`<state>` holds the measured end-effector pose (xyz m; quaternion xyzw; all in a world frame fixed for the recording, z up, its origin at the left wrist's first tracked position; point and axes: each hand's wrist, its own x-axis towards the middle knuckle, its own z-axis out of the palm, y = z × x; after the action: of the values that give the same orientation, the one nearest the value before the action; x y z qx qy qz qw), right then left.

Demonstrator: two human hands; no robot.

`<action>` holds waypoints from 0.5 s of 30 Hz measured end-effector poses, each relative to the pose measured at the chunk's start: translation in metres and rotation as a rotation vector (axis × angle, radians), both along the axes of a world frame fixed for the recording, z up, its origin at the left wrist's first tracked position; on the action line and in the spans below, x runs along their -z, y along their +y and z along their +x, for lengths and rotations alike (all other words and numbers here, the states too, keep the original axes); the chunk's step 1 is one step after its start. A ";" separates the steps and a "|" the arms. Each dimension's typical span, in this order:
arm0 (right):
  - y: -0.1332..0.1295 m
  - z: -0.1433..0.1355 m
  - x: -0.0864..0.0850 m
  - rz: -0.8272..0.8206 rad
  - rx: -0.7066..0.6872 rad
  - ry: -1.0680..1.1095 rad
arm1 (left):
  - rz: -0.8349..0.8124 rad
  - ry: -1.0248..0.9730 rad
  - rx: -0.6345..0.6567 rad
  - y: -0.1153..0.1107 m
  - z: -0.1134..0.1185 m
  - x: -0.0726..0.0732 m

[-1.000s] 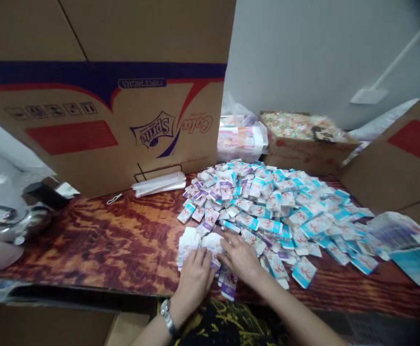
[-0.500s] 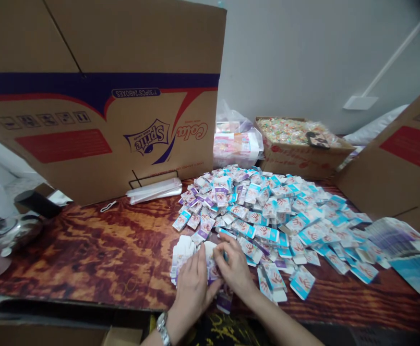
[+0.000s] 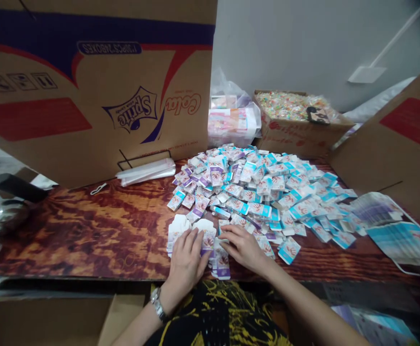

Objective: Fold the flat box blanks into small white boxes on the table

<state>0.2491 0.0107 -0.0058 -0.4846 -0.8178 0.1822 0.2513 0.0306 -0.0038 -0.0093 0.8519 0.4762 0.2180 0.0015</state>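
Note:
My left hand lies with its fingers flat on small unfolded paper cartons, white with purple print, near the table's front edge. A carton with its white flaps raised is under its fingertips. My right hand is just to the right, its fingers loosely bent and apart, nearest to a white and purple box standing out at the front edge. Whether its fingertips touch a box is hard to see. Beyond both hands spreads a large heap of small blue, white and purple boxes.
A big cardboard carton stands at the back left, another at the right. Behind the heap is an open box of wrapped pieces. Clear plastic sleeves lie at the left; fanned flat cartons at the right.
The view has tilted down and shifted. My right hand has moved away from my left, off the carton where both hands met, and its fingers have spread.

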 end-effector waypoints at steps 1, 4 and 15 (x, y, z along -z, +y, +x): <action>-0.005 0.001 0.003 0.007 0.018 -0.063 | -0.010 0.024 0.013 -0.001 0.001 0.000; -0.016 0.000 0.013 -0.001 0.048 -0.238 | -0.037 0.090 0.040 -0.002 0.006 0.001; -0.023 -0.018 0.030 -0.125 0.027 -0.331 | -0.103 0.188 0.037 0.004 0.005 0.012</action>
<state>0.2311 -0.0119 -0.0356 -0.5337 -0.8285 0.1469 0.0852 0.0358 0.0006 -0.0214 0.8761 0.4688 0.1126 0.0047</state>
